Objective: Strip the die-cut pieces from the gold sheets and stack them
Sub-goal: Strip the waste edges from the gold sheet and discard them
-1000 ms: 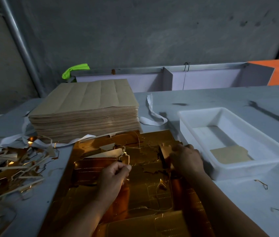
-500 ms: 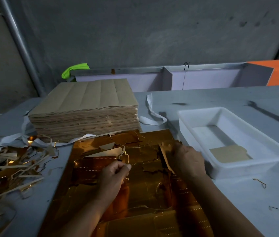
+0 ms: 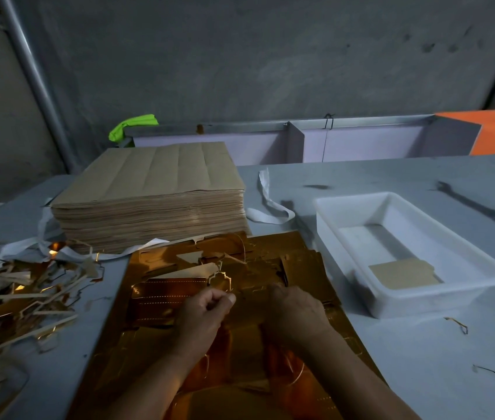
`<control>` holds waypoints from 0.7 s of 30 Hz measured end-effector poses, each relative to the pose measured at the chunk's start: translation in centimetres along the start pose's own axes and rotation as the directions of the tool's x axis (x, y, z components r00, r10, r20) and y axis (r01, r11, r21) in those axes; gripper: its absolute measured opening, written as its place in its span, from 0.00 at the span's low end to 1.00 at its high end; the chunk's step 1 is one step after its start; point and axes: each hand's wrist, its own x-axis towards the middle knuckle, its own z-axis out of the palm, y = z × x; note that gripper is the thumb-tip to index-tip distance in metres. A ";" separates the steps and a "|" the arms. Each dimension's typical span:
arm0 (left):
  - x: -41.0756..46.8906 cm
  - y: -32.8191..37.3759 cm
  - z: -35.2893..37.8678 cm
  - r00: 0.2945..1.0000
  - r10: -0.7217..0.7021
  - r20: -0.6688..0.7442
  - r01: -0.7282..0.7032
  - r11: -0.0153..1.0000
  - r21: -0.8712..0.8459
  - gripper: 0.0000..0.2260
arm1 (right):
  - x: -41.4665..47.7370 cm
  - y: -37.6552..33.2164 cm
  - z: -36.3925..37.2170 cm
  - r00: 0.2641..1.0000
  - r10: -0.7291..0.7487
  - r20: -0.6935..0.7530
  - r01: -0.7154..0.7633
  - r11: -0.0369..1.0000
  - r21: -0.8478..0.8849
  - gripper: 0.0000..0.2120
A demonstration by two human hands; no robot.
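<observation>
A gold die-cut sheet lies on the table in front of me, partly torn up, with perforated panels showing. My left hand pinches a thin gold waste strip that stands up from the sheet's middle. Close beside it, my right hand lies knuckles-up on the sheet, and its fingertips are hidden. Loose gold pieces lie overlapped at the sheet's far right corner. One brown-backed piece lies flat in the white tray.
A tall stack of brown-backed sheets stands behind the gold sheet on the left. Waste strips are heaped at the left edge. A white strap lies between stack and tray. Small scraps dot the table at right.
My right hand has come down and left from the sheet's far right corner to beside my left hand. The piece it held upright is no longer raised. My left hand has stayed put.
</observation>
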 end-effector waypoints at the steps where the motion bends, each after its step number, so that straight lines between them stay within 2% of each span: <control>1: 0.0 0.0 0.0 1.000 -0.002 0.001 0.002 1.000 0.002 0.05 | -0.1 -0.4 0.1 1.000 -0.027 0.000 0.027 0.999 0.023 0.20; 5: 0.1 0.2 0.1 1.000 -0.027 0.007 0.027 1.000 -0.002 0.07 | -0.5 -1.7 0.6 0.984 -0.170 -0.049 0.174 0.980 0.096 0.16; 9: 0.1 0.4 0.0 0.999 -0.041 0.024 0.041 0.999 -0.008 0.07 | -0.9 -2.8 0.9 0.970 -0.242 -0.028 0.244 0.955 0.170 0.21; 21: -0.2 0.4 -0.2 0.999 -0.041 0.017 0.042 0.998 -0.055 0.18 | -0.4 -3.2 1.5 0.984 -0.137 0.116 0.130 0.990 0.062 0.16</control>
